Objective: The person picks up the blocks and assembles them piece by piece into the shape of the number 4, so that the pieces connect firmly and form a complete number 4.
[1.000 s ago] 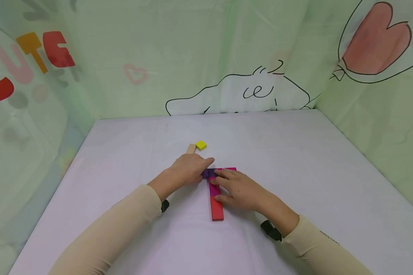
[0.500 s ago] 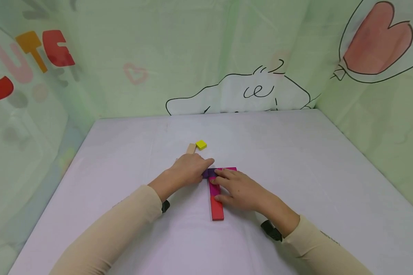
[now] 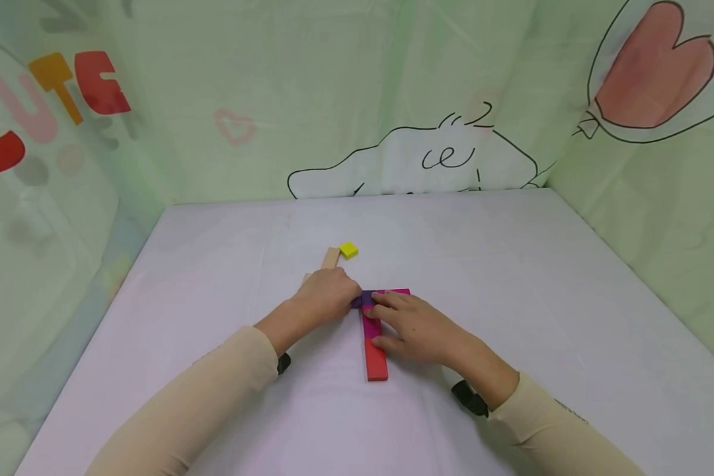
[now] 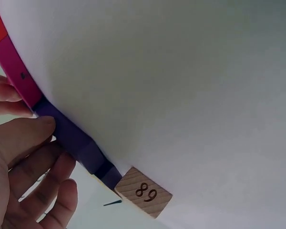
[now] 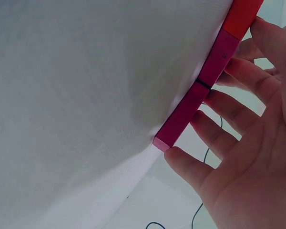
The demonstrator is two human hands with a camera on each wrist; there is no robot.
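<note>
Coloured wooden blocks lie in a T on the white cloth. A red block (image 3: 377, 363) forms the near end of its stem, followed by a magenta block (image 3: 371, 327). At the top, a dark purple block (image 3: 367, 298) meets a pink block (image 3: 401, 291). My left hand (image 3: 327, 294) pinches another purple block (image 4: 69, 131) at the left of the T, thumb on its near side and fingers bent beyond. My right hand (image 3: 419, 327) lies over the joint with spread fingers, its fingertips on the blocks and the thumb beside the red block.
A yellow block (image 3: 348, 250) lies beyond the left hand, beside a plain wooden block (image 3: 330, 257). Another wooden block end (image 4: 144, 192) with printed digits shows in the left wrist view. Printed cloth walls (image 3: 333, 99) border the table (image 3: 512, 264) at the back and sides.
The left index finger, earlier stretched out over the blocks, has drawn in and down toward the purple block. The right hand and the T of blocks stay in place.
</note>
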